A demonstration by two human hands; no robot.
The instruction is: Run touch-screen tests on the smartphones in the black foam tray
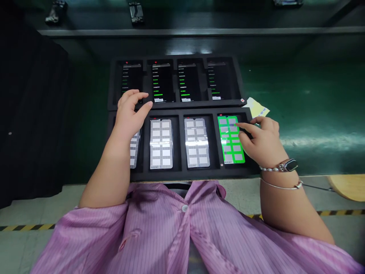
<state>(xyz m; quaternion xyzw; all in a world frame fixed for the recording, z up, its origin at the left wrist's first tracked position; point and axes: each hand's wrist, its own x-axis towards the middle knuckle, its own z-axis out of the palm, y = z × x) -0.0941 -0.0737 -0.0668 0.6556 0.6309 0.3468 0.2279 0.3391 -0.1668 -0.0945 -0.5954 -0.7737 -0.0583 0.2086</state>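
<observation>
With its index finger stretched out, my right hand (261,137) is at the screen of the smartphone with green lines and grey blocks (230,140), at the right end of the near black tray (178,176). My left hand (129,114) hovers over the left side, fingers apart and holding nothing. It partly hides the leftmost near phone (135,150) and a phone in the far row (132,78). Between my hands lie two phones with white-block screens, one left (161,144) and one right (196,142).
Behind, a second black tray (112,91) holds phones with dark text-list screens (188,82). A yellowish paper note (256,107) lies right of the trays on the green tabletop (308,114). Dark devices (136,13) stand beyond a rail. Black cloth (31,106) hangs at left.
</observation>
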